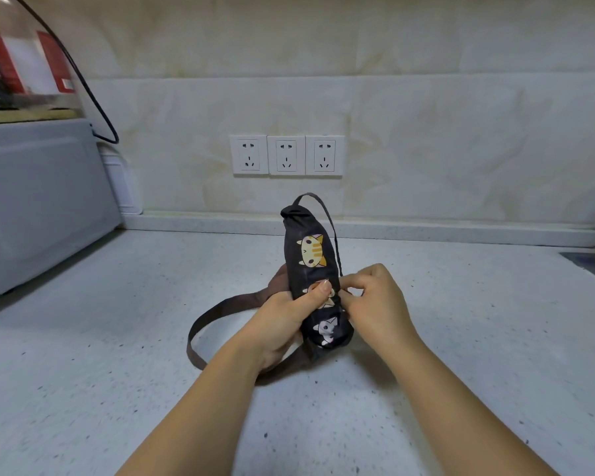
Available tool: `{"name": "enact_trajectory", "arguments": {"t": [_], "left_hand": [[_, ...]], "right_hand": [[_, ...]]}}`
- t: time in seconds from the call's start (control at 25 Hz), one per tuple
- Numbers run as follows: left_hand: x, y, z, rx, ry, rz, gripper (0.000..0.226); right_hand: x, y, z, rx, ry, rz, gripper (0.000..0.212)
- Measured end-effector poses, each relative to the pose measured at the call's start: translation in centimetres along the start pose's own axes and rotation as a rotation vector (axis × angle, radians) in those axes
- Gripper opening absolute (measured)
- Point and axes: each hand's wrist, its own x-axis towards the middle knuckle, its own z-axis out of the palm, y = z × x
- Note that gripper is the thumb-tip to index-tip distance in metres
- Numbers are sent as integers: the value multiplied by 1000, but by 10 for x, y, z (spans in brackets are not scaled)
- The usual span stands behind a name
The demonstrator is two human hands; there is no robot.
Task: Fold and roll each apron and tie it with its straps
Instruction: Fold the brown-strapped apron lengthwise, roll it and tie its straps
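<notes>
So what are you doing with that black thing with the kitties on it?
A person is tying up a rolled apron, black with cartoon cats, held upright over the counter. The left hand grips the roll around its middle, thumb on the front. The right hand pinches the thin black strap at the roll's side. A brown strap lies in a loop on the counter underneath.

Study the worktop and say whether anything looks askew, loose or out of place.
Only the brown strap trails loose on the worktop beside the rolled apron; nothing looks spilled or damaged.
</notes>
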Motion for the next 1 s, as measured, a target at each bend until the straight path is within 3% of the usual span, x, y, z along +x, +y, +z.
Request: {"name": "enact_trajectory", "arguments": {"t": [0.12, 0.4, 0.56, 0.72, 0.84, 0.92, 1.0], "left_hand": [[-2, 1, -2, -48, -57, -27, 36], [-5, 0, -3, -26, -84, -70, 39], [-1, -6, -1, 26, -3, -48, 31], [-4, -3, 2, 461, 130, 44, 16], [-3, -3, 4, 682, 107, 293, 19], [-1, -3, 1, 768, 92, 311, 22], [2, -3, -4, 820, 75, 235, 25]], "right_hand": [[-3, -2, -4, 53, -43, 21, 14], [-8, -1, -7, 27, -113, 19, 23], [-4, 4, -5, 55, -222, 43, 22], [6, 4, -21, 579, -262, 253, 38], [13, 4, -30, 1159, -159, 316, 39], [15, 2, -36, 1296, -74, 307, 29], [11, -4, -45, 1159, 26, 134, 24]]}}
